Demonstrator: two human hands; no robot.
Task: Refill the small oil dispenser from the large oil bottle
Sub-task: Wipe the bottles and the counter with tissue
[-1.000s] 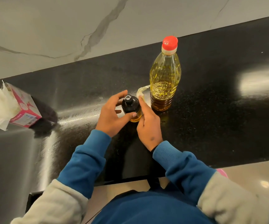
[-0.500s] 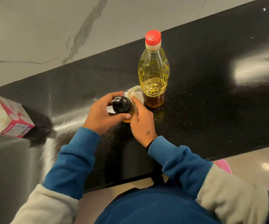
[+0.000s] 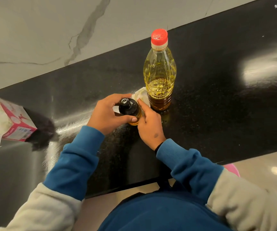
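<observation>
Both hands were on the dispenser (image 3: 130, 112), which stood upright on the black counter (image 3: 217, 114) just in front of the big bottle (image 3: 159, 75) and close to touching it. The left hand (image 3: 107, 115) was curled round the black cap (image 3: 127, 107), thumb on the near side and fingers over the far side, so the cap sat inside that grip rather than beside it. The right hand (image 3: 148, 125) lay against the right flank of the glass body, fingers fairly straight and pressed along it; whether the thumb wrapped round behind could not be told. A crumpled tissue (image 3: 141, 96) sat between the dispenser and the bottle. The bottle's red lid (image 3: 159, 37) was on, and its oil stood in the lower part. The step looked like turning the cap on the dispenser; whether on or off was not clear. To do it well, the right hand should brace the body firmly so that only the cap turns, keep the base flat on the counter, and twist without tilting, since oily glass probably slips. A pink tissue box (image 3: 16, 120) lay well off to the left
</observation>
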